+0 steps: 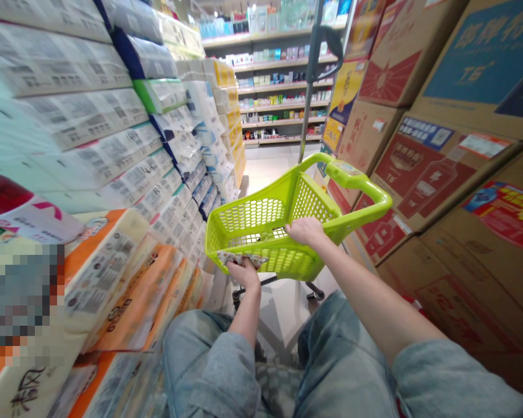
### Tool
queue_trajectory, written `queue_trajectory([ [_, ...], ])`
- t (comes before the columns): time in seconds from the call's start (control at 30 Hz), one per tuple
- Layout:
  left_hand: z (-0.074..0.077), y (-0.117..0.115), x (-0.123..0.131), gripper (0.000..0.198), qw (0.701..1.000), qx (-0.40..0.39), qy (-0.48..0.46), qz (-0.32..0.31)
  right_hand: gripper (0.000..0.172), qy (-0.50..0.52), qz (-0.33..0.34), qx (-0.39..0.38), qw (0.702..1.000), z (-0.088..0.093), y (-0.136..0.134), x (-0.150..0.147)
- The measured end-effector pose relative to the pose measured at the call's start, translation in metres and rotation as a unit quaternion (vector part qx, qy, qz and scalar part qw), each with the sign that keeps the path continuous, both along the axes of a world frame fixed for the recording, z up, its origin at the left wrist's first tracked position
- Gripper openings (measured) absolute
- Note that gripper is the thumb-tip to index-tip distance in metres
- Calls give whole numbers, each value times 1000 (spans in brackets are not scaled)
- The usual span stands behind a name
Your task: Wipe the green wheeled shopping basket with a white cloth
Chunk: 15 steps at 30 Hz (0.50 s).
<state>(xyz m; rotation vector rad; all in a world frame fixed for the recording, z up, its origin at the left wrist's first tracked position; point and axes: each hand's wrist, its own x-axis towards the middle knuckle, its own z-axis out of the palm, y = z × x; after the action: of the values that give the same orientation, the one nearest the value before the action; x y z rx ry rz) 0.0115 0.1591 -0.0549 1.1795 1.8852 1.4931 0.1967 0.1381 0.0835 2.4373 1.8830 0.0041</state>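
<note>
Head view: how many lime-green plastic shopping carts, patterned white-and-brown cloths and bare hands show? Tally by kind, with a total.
Lime-green plastic shopping cart: 1
Patterned white-and-brown cloth: 1
Bare hands, left hand and right hand: 2
Total: 4

Cardboard boxes are towering on the right, wrapped packs are lining the left, stocked shelves are standing beyond.

The shopping cart stands on the floor between stacked packs on the left and cardboard boxes on the right, with shelves beyond. The left hand is on a cloth against the cart's near side; the right hand is at its near rim. A bottle sits far left.
</note>
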Motion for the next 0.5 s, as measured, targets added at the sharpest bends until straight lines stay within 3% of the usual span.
queue_trajectory([
  [0.2,-17,1,-11,15,994,-27,-93,-59,53,-3,5,2,1000,1,1,-1],
  [0.33,-20,-11,8,26,981,-56,-153,-106,53,-7,1,5,1000,0,-1,0],
  [0.5,-19,-18,26,27,973,-38,-205,-94,52,-12,6,9,1000,-2,-3,2],
])
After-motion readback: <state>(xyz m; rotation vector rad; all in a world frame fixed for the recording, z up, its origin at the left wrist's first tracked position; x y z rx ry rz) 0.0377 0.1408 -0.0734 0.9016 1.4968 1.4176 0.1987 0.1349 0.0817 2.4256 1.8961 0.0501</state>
